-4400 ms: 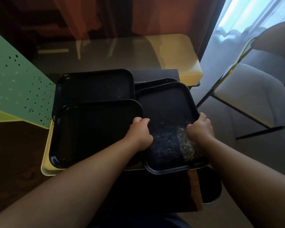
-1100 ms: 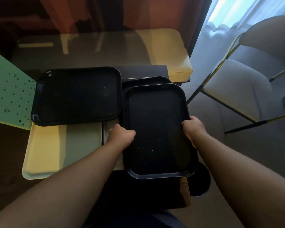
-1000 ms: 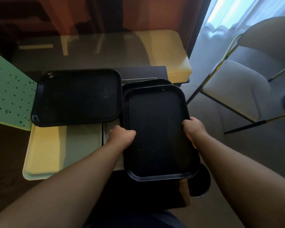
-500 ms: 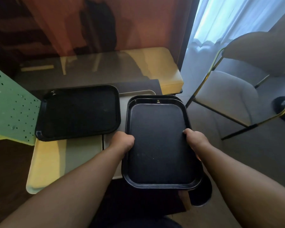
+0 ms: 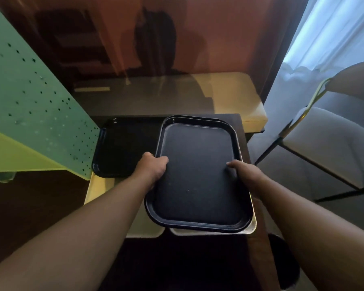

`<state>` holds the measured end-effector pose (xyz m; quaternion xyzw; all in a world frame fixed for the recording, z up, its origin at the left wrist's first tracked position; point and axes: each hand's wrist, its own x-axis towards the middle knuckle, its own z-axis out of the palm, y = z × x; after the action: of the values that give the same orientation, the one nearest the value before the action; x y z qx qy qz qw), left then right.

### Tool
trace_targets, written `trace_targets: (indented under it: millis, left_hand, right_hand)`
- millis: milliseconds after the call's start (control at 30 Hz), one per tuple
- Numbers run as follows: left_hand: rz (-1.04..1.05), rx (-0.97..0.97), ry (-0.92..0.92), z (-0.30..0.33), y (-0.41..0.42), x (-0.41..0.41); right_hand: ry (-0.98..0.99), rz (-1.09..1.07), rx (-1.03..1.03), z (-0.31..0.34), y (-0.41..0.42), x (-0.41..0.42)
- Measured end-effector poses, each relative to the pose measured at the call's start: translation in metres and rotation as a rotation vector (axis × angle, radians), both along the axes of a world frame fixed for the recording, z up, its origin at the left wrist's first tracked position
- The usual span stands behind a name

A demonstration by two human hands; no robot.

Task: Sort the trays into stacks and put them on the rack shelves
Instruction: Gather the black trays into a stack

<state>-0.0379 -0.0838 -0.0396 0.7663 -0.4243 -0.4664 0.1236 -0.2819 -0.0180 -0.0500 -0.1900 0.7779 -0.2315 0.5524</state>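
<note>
Behind the dark worktop (image 5: 237,120), a reddish wall, a pale curtain and a grey upholstered chair (image 5: 328,141) close off the scene; a green perforated metal panel (image 5: 29,106) stands at the left. At centre is a stack of black rectangular plastic trays (image 5: 198,177), with at least two nested rims showing at its far end. It sits over a cream rectangular tray (image 5: 251,226), of which only the near right corner shows. The left hand (image 5: 150,170) closes its grip on the left long rim of the stack; the right hand (image 5: 243,172) closes on the right long rim, thumb over the lip. A second black rectangular tray (image 5: 122,148) lies just beside the stack on the left, over a yellow rectangular tray (image 5: 97,192). Compared with one second ago, the held tray has moved forward and squared up: the offset rim beneath it no longer protrudes. The black stack on the right therefore appears aligned. Judged from this, sorting is partly done; the left black tray remains separate, and no stack has yet reached a rack shelf. The shelves themselves cannot be identified with certainty.
</note>
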Motion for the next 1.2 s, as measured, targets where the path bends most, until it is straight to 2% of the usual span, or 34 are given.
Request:
trace_targets:
  millis: [200, 333, 400, 633, 833, 1033, 1200]
  left_hand:
    - [0.135, -0.016, 0.027, 0.001, -0.031, 0.057]
    - [0.214, -0.029, 0.083, -0.008, -0.051, 0.088]
    - [0.251, -0.008, 0.091, -0.013, -0.055, 0.099]
    - [0.313, 0.090, 0.094, -0.038, -0.035, 0.106]
    - [0.461, 0.282, 0.272, -0.066, -0.010, 0.087]
    - [0.523, 0.394, 0.443, -0.069, -0.001, 0.060]
    - [0.595, 0.407, 0.555, -0.068, -0.003, 0.052]
  right_hand:
    - [-0.206, 0.075, 0.031, 0.001, -0.037, 0.050]
    - [-0.178, 0.173, -0.030, -0.003, -0.061, 0.071]
    - [-0.094, 0.241, -0.056, -0.005, -0.073, 0.082]
    - [0.406, 0.591, -0.117, -0.006, -0.131, 0.099]
    - [0.532, 0.906, -0.065, 0.006, -0.192, 0.103]
    - [0.723, 0.965, -0.137, -0.015, -0.243, 0.124]
    - [0.711, 0.992, -0.196, -0.037, -0.269, 0.143]
